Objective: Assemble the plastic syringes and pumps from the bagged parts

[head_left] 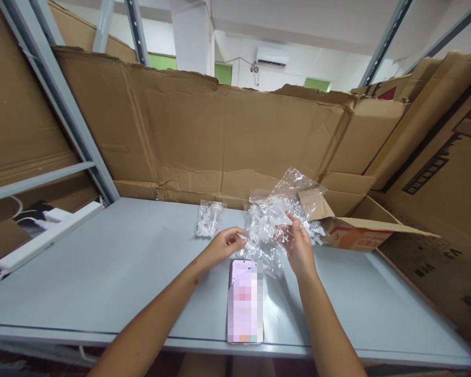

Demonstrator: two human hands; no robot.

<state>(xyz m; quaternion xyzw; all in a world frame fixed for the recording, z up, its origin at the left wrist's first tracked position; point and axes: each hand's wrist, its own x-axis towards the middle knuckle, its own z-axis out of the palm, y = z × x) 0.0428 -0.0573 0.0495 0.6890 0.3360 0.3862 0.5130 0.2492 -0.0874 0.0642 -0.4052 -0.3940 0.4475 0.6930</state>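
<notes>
Clear plastic bags of white plastic parts (265, 222) lie in a pile between my two hands. My left hand (224, 245) is at the pile's left edge, thumb and fingers curled together on the clear film. On the right side, my right hand (299, 246) has its fingers bent at the crinkled plastic; part of them is behind the film. A smaller clear bag of white parts (209, 220) lies apart to the left. Close in front of the pile a phone (245, 303) rests with its screen lit and partly blurred out.
An open cardboard box (357, 235) lies at the right, its flaps spread towards the bags. Tall cardboard sheets (227, 136) wall the back of the grey tabletop (141, 277). A white power strip (51, 235) with plugs runs along the left edge, beside a metal upright (70, 110).
</notes>
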